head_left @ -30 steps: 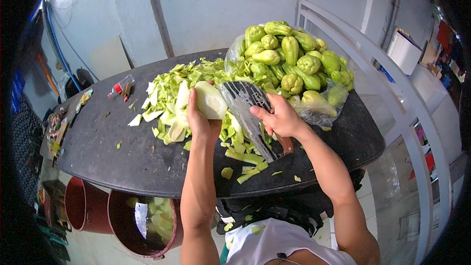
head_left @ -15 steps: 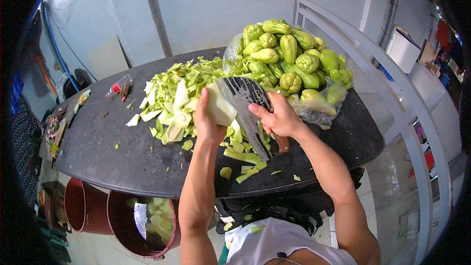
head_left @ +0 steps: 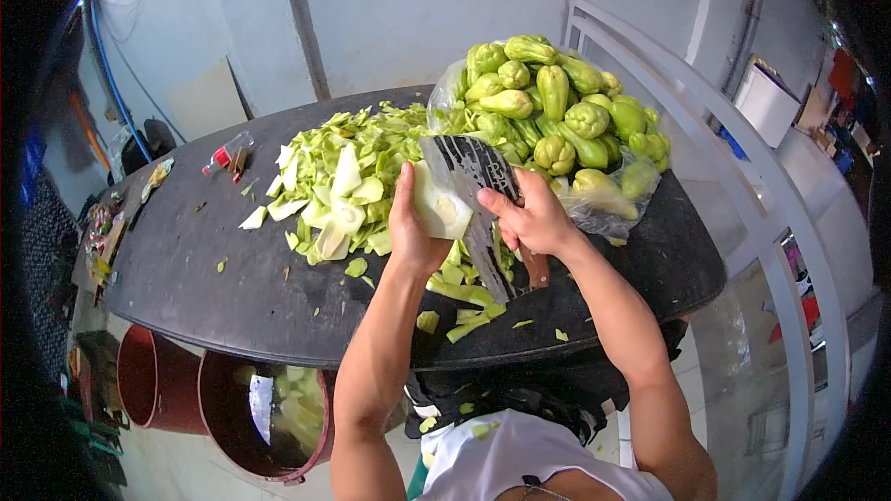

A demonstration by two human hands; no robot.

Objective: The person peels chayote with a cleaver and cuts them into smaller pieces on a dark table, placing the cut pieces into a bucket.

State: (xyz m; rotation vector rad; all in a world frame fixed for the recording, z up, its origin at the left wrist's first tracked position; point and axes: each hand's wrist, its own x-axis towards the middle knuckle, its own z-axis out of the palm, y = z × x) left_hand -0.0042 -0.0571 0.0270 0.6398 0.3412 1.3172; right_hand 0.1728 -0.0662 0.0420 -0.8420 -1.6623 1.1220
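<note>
My left hand [head_left: 415,239] is closed round a pale, peeled piece of chayote [head_left: 432,197], whose cut face with a small hollow is turned toward the right. In my right hand [head_left: 540,215] is a broad, dark cleaver [head_left: 469,165] with a wooden handle [head_left: 535,271]; the thumb presses on the blade's side. The blade stands steeply beside the chayote, its edge close to the cut face; whether they touch I cannot tell. Behind and below both hands spreads a heap of green peelings [head_left: 367,144]. Whole green chayotes [head_left: 553,93] fill an open clear plastic bag at the back right.
The dark table [head_left: 213,269] has a rounded edge toward me. A red-capped clear plastic package [head_left: 221,158] lies at its left. Below stand a dark red bucket [head_left: 153,390] and a tub [head_left: 209,427] holding pale pieces in liquid. A grey metal railing [head_left: 784,288] runs along the right.
The chayote piece has turned in my left hand, so that its cut face shows more. Both hands and the cleaver stay close together; the whole view has shifted slightly.
</note>
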